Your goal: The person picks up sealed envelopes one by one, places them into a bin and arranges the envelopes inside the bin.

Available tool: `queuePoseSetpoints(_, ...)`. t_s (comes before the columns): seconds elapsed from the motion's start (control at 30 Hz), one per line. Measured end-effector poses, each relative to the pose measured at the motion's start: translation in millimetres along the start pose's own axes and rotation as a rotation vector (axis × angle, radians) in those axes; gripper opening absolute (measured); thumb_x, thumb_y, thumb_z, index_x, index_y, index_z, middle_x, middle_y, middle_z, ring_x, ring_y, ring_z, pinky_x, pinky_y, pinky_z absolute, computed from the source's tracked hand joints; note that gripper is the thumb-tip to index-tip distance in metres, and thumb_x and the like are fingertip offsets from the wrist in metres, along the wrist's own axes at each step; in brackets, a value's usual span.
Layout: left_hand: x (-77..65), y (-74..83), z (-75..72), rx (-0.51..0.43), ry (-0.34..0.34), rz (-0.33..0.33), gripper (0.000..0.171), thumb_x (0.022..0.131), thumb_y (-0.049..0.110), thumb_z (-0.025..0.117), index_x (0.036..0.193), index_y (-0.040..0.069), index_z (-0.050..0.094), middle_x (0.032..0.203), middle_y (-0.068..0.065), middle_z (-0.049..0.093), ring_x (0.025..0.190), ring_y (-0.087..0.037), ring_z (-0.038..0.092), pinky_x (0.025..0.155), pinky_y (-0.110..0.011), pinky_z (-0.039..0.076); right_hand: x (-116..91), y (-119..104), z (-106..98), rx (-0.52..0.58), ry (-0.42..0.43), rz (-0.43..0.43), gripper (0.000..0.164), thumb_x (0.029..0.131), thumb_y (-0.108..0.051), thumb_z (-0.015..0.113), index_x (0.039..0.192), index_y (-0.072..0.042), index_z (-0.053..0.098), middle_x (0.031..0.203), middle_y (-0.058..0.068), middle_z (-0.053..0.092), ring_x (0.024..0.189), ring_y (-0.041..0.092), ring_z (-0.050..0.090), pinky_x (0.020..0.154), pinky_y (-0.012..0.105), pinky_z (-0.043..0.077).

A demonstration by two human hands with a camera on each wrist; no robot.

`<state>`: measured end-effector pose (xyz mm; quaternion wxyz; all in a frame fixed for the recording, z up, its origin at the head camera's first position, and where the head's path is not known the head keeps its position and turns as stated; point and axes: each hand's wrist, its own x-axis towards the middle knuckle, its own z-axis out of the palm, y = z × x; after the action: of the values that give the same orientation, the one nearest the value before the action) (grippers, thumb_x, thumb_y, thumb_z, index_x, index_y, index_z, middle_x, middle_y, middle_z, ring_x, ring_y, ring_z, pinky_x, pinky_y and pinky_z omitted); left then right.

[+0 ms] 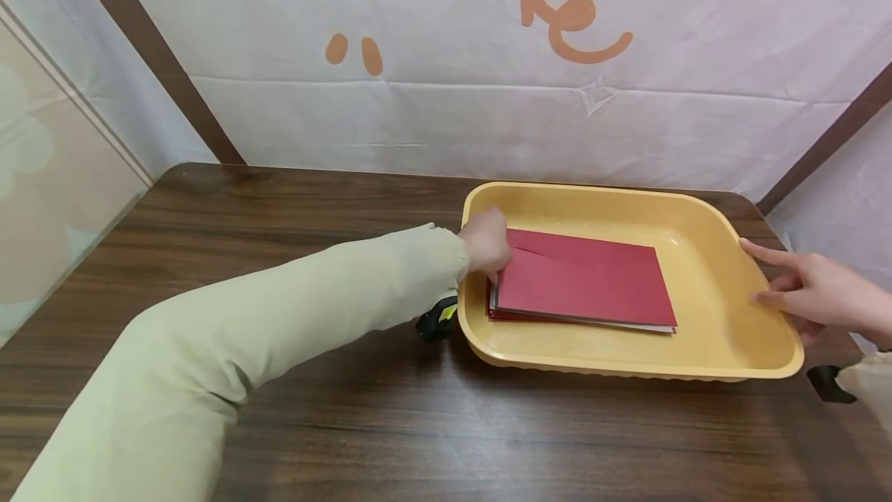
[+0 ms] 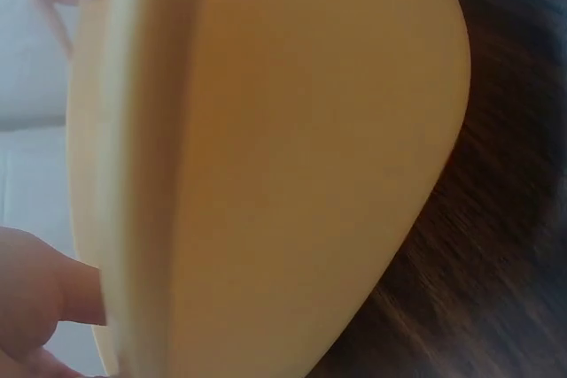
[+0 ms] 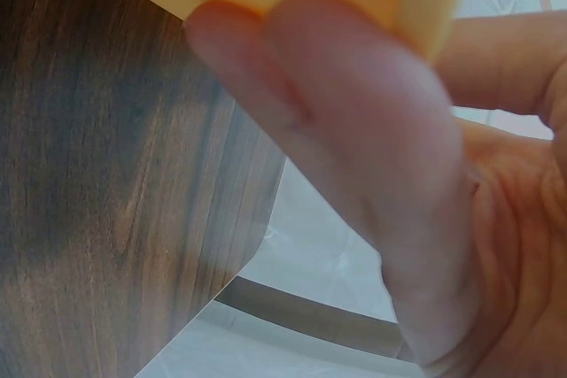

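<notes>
A shallow yellow plastic tray (image 1: 704, 316) stands on the wooden table, holding a stack of red paper sheets (image 1: 585, 277) with grey and white edges showing below. My left hand (image 1: 488, 242) reaches over the tray's left rim and grips the left end of the stack, its fingertips partly hidden. In the left wrist view, the tray's outer wall (image 2: 301, 165) hides most of that work, and part of my left hand (image 2: 40, 298) shows past the rim. My right hand (image 1: 815, 289) holds the right rim; its fingers (image 3: 372, 121) lie against the outer wall.
The dark wooden table (image 1: 334, 409) extends left and in front of the tray. Behind its far edge hangs a pale printed cloth (image 1: 418, 122). A black wrist device (image 1: 437, 320) sits under my left sleeve, close beside the tray.
</notes>
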<state>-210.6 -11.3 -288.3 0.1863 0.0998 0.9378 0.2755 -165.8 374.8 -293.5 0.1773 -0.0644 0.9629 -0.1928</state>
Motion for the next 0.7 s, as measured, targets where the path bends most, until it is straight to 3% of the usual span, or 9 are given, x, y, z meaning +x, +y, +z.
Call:
queuePoseSetpoints(0.2,3.4,6.3,4.2,0.106,-0.015,-0.073,0.044,0.091,0.004,0.058,0.127,-0.005,0.036,0.100,-0.018,0.058,0.066,-0.021,0.068,0.056,-0.028,0.057,0.9,1.6,-0.5,0.003,-0.008,0.006,0.080,0.093,-0.014,0.061,0.150,0.002,0.007,0.064,0.002,0.062,0.041,0.016,0.054,0.045,0.032,0.052)
queuePoseSetpoints(0.43,6.6,8.2,6.9,0.160,-0.031,-0.089,0.046,0.092,0.006,0.056,0.130,-0.006,0.033,0.112,-0.022,0.055,0.063,-0.024,0.070,0.051,-0.028,0.056,2.2,3.0,-0.1,0.030,-0.023,0.026,0.081,0.093,-0.012,0.060,0.150,0.000,0.004,0.070,0.001,0.064,0.047,0.020,0.060,0.046,0.035,0.053)
queuePoseSetpoints(0.7,5.4,7.0,7.9,0.118,-0.020,-0.100,0.048,0.092,0.005,0.055,0.132,-0.005,0.031,0.120,-0.021,0.051,0.058,-0.024,0.069,0.047,-0.027,0.055,2.6,3.4,-0.6,0.052,-0.026,0.029,0.083,0.093,-0.011,0.061,0.150,0.000,0.002,0.073,0.002,0.065,0.051,0.021,0.063,0.047,0.036,0.054)
